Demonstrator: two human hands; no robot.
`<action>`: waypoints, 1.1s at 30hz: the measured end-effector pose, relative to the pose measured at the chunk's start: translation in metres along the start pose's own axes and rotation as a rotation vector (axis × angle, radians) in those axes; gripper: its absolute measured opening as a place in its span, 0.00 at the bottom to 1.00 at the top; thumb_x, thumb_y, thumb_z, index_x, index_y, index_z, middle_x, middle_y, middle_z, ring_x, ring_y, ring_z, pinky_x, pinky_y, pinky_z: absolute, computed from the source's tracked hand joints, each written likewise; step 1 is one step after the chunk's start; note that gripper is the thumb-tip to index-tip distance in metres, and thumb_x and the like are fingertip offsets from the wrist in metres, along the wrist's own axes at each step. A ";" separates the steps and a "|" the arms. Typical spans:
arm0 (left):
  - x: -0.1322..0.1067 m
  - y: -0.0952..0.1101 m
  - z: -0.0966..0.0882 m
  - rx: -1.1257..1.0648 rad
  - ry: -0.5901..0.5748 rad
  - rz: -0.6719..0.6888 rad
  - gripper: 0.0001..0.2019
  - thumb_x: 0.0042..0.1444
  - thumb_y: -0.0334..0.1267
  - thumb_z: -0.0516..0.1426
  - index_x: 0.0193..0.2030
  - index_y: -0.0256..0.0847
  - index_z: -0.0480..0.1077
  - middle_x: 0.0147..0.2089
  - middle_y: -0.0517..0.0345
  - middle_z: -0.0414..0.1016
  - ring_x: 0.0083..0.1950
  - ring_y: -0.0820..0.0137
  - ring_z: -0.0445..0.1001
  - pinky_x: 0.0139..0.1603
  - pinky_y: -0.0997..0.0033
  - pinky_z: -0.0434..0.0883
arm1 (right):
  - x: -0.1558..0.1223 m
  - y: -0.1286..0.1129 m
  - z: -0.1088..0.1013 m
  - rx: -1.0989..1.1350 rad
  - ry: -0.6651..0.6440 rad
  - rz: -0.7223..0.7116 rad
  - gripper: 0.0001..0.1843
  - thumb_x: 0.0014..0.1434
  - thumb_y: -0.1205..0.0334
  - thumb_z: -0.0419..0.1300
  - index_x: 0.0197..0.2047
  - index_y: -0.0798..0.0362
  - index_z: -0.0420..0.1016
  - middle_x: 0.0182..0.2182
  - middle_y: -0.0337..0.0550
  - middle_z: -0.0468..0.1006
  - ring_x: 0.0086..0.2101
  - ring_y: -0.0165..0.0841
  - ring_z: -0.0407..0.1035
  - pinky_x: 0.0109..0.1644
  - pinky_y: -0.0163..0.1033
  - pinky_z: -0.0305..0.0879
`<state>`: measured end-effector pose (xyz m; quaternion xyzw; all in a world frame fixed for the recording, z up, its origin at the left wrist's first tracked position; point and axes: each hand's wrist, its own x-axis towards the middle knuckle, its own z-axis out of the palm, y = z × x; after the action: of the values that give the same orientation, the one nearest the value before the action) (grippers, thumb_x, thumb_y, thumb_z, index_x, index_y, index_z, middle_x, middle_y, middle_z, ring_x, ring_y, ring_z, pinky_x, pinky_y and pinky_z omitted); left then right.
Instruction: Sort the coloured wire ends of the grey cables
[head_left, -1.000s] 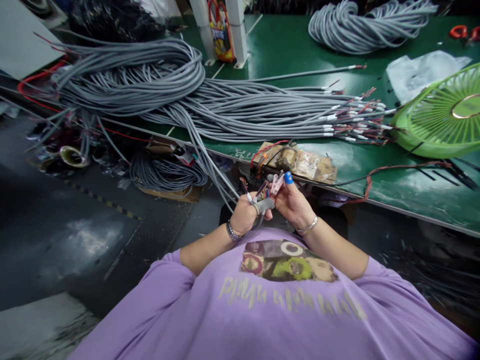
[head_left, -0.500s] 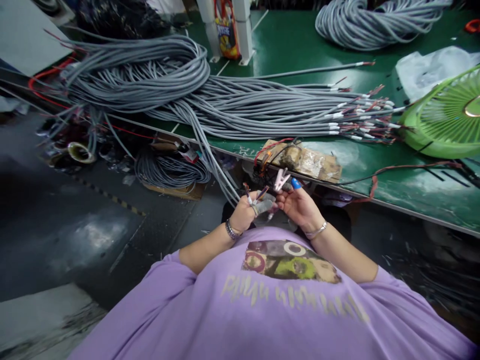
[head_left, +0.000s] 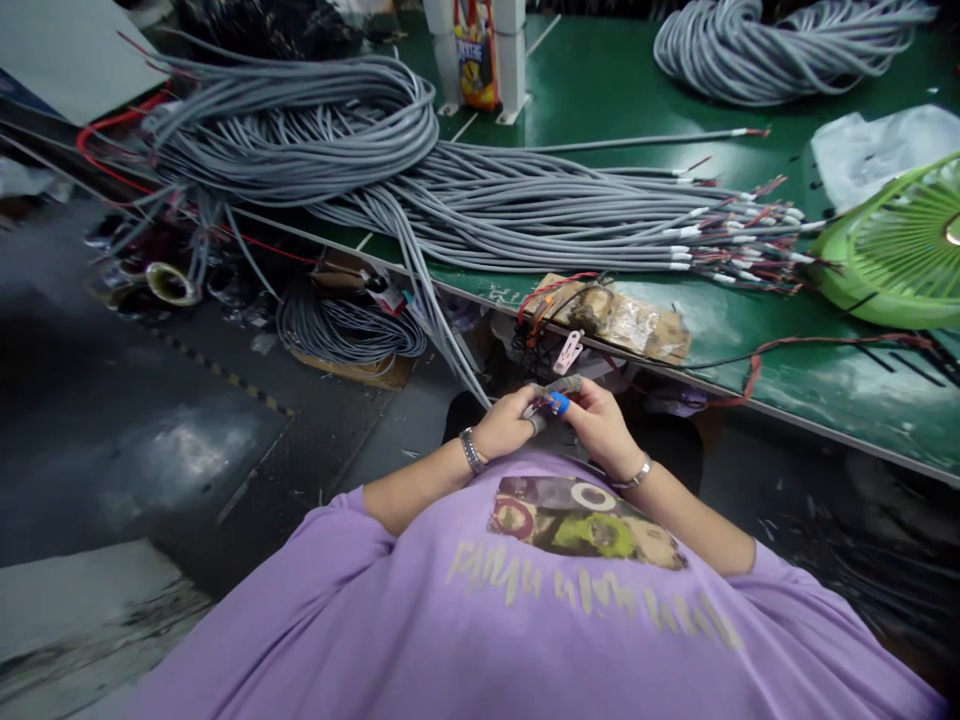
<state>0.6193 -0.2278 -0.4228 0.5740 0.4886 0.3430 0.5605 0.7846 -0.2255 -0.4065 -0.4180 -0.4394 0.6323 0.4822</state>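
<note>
Both hands meet in front of my chest, just below the green bench edge [head_left: 787,395]. My left hand [head_left: 510,425] is closed round the end of a grey cable [head_left: 442,335] that hangs down from the pile on the bench. My right hand [head_left: 600,420], with a blue cot on one fingertip, pinches the thin coloured wires [head_left: 546,400] sticking out of that cable end. A pink clip [head_left: 568,352] hangs from the bench edge just above my fingers, with nothing touching it.
A big bundle of grey cables [head_left: 465,205] with stripped ends lies across the bench. A taped cardboard pad with red wires [head_left: 615,315] sits at the edge. A green fan [head_left: 900,245] is at the right, a plastic bag [head_left: 870,145] behind it. More cable coils [head_left: 345,330] lie on the floor.
My right hand has let go of the pink clip, which now hangs at the bench edge. Both hands have dropped and closed together on the cable end's wires.
</note>
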 end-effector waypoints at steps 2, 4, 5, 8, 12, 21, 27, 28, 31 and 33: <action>-0.004 0.004 0.001 -0.031 -0.004 0.032 0.12 0.47 0.36 0.66 0.40 0.39 0.74 0.34 0.58 0.77 0.38 0.67 0.74 0.43 0.70 0.71 | 0.001 0.000 -0.004 -0.004 0.021 0.001 0.09 0.47 0.57 0.73 0.30 0.48 0.79 0.24 0.36 0.76 0.26 0.30 0.66 0.37 0.40 0.69; -0.008 0.009 0.001 -0.049 -0.014 0.081 0.12 0.52 0.39 0.64 0.43 0.39 0.74 0.37 0.55 0.78 0.40 0.67 0.76 0.45 0.69 0.72 | 0.002 -0.002 -0.010 -0.026 0.020 -0.004 0.09 0.47 0.58 0.73 0.31 0.48 0.80 0.23 0.36 0.76 0.25 0.30 0.66 0.36 0.40 0.69; -0.010 0.012 0.000 -0.032 -0.026 0.100 0.11 0.55 0.41 0.62 0.43 0.38 0.74 0.38 0.54 0.79 0.39 0.68 0.76 0.45 0.69 0.72 | 0.001 -0.003 -0.013 -0.047 0.009 -0.008 0.09 0.47 0.58 0.73 0.32 0.48 0.80 0.23 0.36 0.76 0.25 0.30 0.67 0.36 0.40 0.69; -0.012 0.016 -0.003 0.103 -0.115 0.109 0.10 0.59 0.43 0.59 0.38 0.38 0.75 0.34 0.54 0.80 0.35 0.70 0.75 0.39 0.73 0.71 | -0.001 -0.005 -0.016 -0.111 -0.043 0.001 0.09 0.46 0.58 0.73 0.32 0.49 0.81 0.25 0.38 0.78 0.28 0.33 0.70 0.37 0.41 0.69; -0.013 0.020 -0.007 0.189 -0.258 0.069 0.11 0.57 0.44 0.60 0.32 0.38 0.74 0.28 0.55 0.79 0.28 0.72 0.74 0.32 0.75 0.68 | -0.004 -0.004 -0.013 -0.074 -0.089 0.078 0.11 0.43 0.57 0.75 0.29 0.51 0.81 0.24 0.38 0.78 0.28 0.32 0.70 0.36 0.40 0.69; -0.017 0.024 -0.005 -0.221 -0.043 -0.090 0.19 0.51 0.53 0.64 0.26 0.36 0.73 0.24 0.54 0.77 0.24 0.74 0.72 0.28 0.75 0.68 | 0.002 -0.002 -0.002 -0.028 -0.033 0.088 0.13 0.44 0.53 0.75 0.27 0.51 0.79 0.22 0.35 0.74 0.22 0.26 0.59 0.25 0.34 0.56; -0.014 0.024 0.002 -0.377 0.145 -0.127 0.19 0.50 0.53 0.65 0.26 0.36 0.72 0.24 0.54 0.78 0.23 0.75 0.73 0.24 0.77 0.65 | 0.001 0.000 -0.002 0.022 -0.006 0.080 0.14 0.46 0.52 0.73 0.27 0.50 0.77 0.22 0.36 0.73 0.23 0.27 0.60 0.27 0.35 0.58; -0.013 0.024 0.003 -0.390 0.170 -0.123 0.19 0.51 0.52 0.64 0.26 0.36 0.72 0.24 0.54 0.78 0.23 0.75 0.73 0.24 0.77 0.64 | 0.001 0.001 -0.002 0.031 -0.002 0.082 0.14 0.46 0.52 0.73 0.28 0.51 0.77 0.23 0.36 0.73 0.23 0.27 0.61 0.27 0.35 0.58; -0.011 0.025 0.006 -0.401 0.210 -0.111 0.19 0.51 0.52 0.64 0.24 0.36 0.69 0.23 0.56 0.77 0.21 0.76 0.72 0.21 0.78 0.61 | 0.003 0.002 -0.003 0.043 0.011 0.073 0.14 0.46 0.52 0.73 0.28 0.51 0.77 0.23 0.36 0.73 0.24 0.26 0.60 0.27 0.34 0.58; -0.011 0.025 0.006 -0.398 0.208 -0.120 0.19 0.50 0.51 0.64 0.24 0.36 0.69 0.21 0.58 0.75 0.19 0.77 0.71 0.19 0.79 0.59 | 0.004 0.002 -0.003 0.025 -0.003 0.074 0.14 0.47 0.51 0.73 0.30 0.51 0.76 0.24 0.35 0.73 0.23 0.26 0.60 0.27 0.34 0.58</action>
<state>0.6266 -0.2372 -0.3972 0.3839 0.4996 0.4558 0.6286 0.7865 -0.2209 -0.4099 -0.4270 -0.4162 0.6558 0.4631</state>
